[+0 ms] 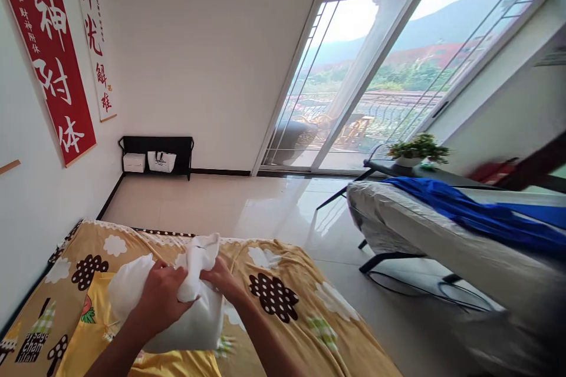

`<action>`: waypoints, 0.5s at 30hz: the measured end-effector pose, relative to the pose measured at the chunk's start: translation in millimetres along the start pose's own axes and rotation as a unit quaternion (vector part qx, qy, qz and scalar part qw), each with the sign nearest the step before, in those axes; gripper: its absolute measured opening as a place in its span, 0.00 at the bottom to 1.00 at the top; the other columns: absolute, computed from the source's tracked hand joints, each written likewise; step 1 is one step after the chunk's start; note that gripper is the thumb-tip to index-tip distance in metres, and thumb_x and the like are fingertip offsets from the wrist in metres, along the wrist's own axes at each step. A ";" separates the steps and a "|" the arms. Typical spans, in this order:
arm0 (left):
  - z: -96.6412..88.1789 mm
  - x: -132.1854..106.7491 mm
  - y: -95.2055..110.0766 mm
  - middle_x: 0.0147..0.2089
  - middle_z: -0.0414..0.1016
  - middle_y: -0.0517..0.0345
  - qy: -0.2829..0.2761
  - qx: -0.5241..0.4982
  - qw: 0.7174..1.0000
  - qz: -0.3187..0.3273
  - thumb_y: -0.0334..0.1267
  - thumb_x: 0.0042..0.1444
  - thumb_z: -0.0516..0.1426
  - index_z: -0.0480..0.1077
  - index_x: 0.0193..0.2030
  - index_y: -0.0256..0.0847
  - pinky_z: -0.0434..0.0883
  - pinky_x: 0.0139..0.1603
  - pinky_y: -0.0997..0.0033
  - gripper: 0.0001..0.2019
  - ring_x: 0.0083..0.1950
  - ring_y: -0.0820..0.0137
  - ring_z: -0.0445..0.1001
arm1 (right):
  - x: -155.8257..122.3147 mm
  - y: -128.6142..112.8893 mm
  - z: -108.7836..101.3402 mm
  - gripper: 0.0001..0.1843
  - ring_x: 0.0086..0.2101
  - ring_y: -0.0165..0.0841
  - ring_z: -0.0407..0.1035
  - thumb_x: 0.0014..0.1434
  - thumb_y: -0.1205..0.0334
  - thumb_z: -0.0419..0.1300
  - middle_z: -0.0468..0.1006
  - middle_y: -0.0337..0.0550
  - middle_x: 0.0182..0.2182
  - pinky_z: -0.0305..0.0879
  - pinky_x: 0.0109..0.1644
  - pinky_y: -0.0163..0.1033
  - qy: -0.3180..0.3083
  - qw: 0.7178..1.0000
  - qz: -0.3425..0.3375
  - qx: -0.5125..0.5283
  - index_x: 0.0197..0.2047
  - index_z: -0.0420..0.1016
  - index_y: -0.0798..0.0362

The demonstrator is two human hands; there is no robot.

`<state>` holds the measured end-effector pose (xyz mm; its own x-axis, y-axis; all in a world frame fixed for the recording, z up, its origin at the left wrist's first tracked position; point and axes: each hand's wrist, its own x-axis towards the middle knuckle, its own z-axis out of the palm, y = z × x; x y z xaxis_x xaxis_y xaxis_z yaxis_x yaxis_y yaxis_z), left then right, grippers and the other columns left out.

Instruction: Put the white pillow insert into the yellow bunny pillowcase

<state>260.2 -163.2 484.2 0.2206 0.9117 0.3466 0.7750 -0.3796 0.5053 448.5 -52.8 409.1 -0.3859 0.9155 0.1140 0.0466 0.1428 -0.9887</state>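
Observation:
A plump white pillow (190, 330) lies on the bed in front of me, one end bunched up into a twisted upright fold. My left hand (161, 294) is closed on the near left side of that fold. On the other side, my right hand (221, 278) grips the bunched part too, its fingertips partly hidden behind the white fabric. Beneath the pillow spreads a yellow cloth (73, 341) with a carrot print, possibly a pillowcase.
The bed has a tan patterned sheet (305, 339). A black bench (157, 144) with a white box and a white bag stands against the far wall. To the right are a plastic-covered padded table (398, 212) with blue fabric (451, 197), cables on the floor and sliding glass doors (345, 88).

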 end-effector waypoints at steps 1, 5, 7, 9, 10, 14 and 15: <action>-4.0 -4.6 -8.9 0.35 0.77 0.52 0.013 0.036 0.999 -0.023 0.50 0.57 0.61 0.74 0.38 0.41 0.66 0.48 0.60 0.13 0.37 0.61 0.73 | 0.7 -4.2 5.3 0.33 0.40 0.45 0.75 0.42 0.37 0.68 0.82 0.54 0.41 0.71 0.49 0.51 0.017 1.000 0.001 0.000 0.43 0.79 0.56; -18.5 -31.7 -58.7 0.54 0.76 0.47 -0.023 0.088 0.987 -0.135 0.49 0.49 0.67 0.68 0.62 0.43 0.61 0.59 0.54 0.34 0.53 0.54 0.71 | -5.9 -31.0 11.3 0.22 0.35 0.42 0.73 0.45 0.42 0.66 0.81 0.49 0.31 0.71 0.43 0.45 0.061 0.997 -0.032 -0.018 0.30 0.78 0.54; -16.6 -48.0 -87.7 0.57 0.73 0.46 -0.096 0.089 0.975 -0.177 0.46 0.40 0.70 0.63 0.67 0.45 0.59 0.62 0.51 0.45 0.59 0.51 0.68 | -10.6 -45.6 10.7 0.20 0.32 0.39 0.71 0.44 0.43 0.66 0.79 0.46 0.27 0.70 0.38 0.41 0.041 0.997 -0.042 -0.041 0.26 0.76 0.53; -3.1 -63.4 -115.6 0.60 0.70 0.45 -0.156 0.078 0.960 -0.219 0.44 0.33 0.72 0.70 0.62 0.46 0.58 0.64 0.50 0.43 0.62 0.49 0.65 | -14.4 -56.2 9.6 0.20 0.29 0.38 0.69 0.43 0.43 0.66 0.77 0.44 0.23 0.68 0.35 0.40 0.030 0.997 -0.048 -0.044 0.23 0.73 0.52; 7.7 -69.9 -127.8 0.63 0.67 0.44 -0.167 0.056 0.955 -0.237 0.43 0.30 0.72 0.74 0.56 0.46 0.57 0.65 0.50 0.40 0.64 0.47 0.63 | -16.1 -59.4 8.5 0.21 0.29 0.37 0.68 0.42 0.42 0.67 0.76 0.43 0.22 0.68 0.34 0.39 0.028 0.998 -0.048 -0.036 0.22 0.72 0.52; 61.4 -82.3 -152.0 0.60 0.72 0.43 -0.033 -0.190 0.940 -0.281 0.43 0.26 0.70 0.79 0.32 0.41 0.64 0.62 0.56 0.21 0.59 0.48 0.69 | -24.2 -61.5 -1.5 0.22 0.26 0.34 0.65 0.41 0.41 0.67 0.74 0.42 0.21 0.65 0.30 0.38 0.058 0.998 -0.011 -0.007 0.21 0.70 0.52; 72.7 -81.3 -151.2 0.51 0.77 0.43 0.016 -0.248 0.923 -0.294 0.45 0.28 0.68 0.76 0.26 0.40 0.68 0.56 0.56 0.16 0.52 0.51 0.73 | -27.0 -61.1 -5.0 0.22 0.26 0.34 0.65 0.42 0.40 0.67 0.73 0.42 0.21 0.65 0.30 0.38 0.085 0.996 -0.002 -0.011 0.22 0.70 0.52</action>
<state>168.2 -168.5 322.1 -0.1763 0.9808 -0.0835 0.3871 0.1471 0.9102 460.6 -84.3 466.9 -0.2247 0.9651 0.1345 0.0664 0.1528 -0.9860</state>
